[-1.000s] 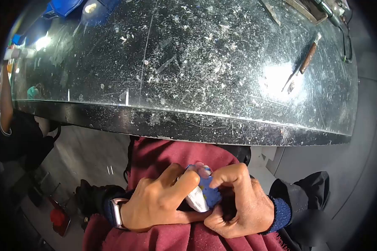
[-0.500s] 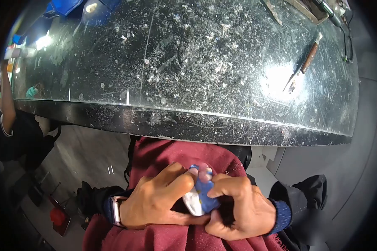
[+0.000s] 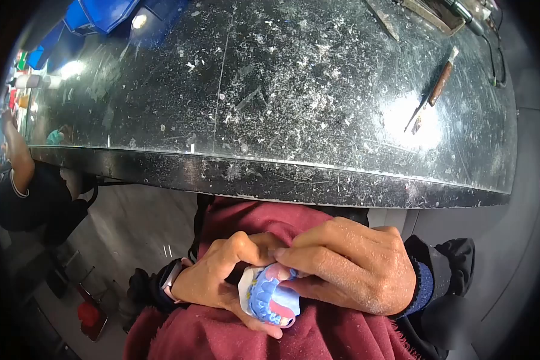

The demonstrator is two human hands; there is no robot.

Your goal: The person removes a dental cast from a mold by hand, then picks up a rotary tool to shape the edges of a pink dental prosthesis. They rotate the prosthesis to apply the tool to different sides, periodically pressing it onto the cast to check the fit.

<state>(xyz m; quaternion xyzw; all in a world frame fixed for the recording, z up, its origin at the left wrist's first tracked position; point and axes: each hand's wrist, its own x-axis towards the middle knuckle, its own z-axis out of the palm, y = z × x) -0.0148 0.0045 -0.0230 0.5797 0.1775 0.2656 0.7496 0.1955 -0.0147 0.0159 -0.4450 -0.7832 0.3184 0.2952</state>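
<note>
A dental cast [image 3: 262,299] with a blue tooth arch, pink parts and a white plaster base is held low over my lap. My left hand [image 3: 213,279] grips it from the left, the thumb along its lower edge and the fingers around the upper side. From the right, my right hand [image 3: 357,264] closes on the upper right end of the arch; its thumb and fingertips are partly hidden behind the hand and cast. White dust covers the right hand's back. A dark red cloth [image 3: 222,336] lies under both hands.
Beyond my lap stands a dark bench [image 3: 180,102] strewn with white debris. On it lie a wooden-handled knife [image 3: 443,84], a flat metal strip [image 3: 383,21], a tray [image 3: 429,17] and blue bins [image 3: 108,13]. Another person's arm [image 3: 21,156] is at the far left.
The cast has turned so its blue arch and pink inner side face up, showing less of the white base. My right hand has rolled over with its back upward, now at the cast's upper right.
</note>
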